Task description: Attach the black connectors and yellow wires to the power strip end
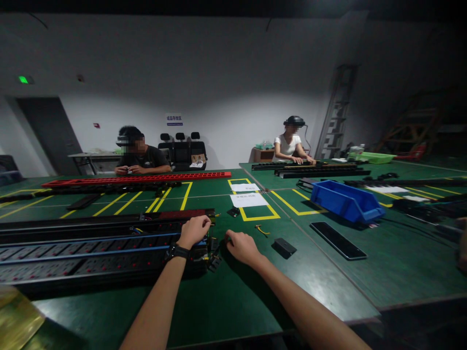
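Note:
My left hand (195, 231), with a black watch (177, 251) on its wrist, is at the right end of a long black strip assembly (109, 257). Its fingers are curled over the end and mostly hidden. The assembly has rows of sockets with small red dots and blue lines along it. Just right of that end, my right hand (241, 246) is low over the green table, fingers curled in; whatever they may hold is hidden. Between the hands, black connectors (213, 262) hang off the assembly's end.
Right of my hands are a short yellow wire (261, 230), a small black box (284, 248), a phone (337, 240) and a blue bin (345, 201). Paper sheets (248, 200) and a red rail (146, 179) lie farther back. Two people (146, 158) work across the table.

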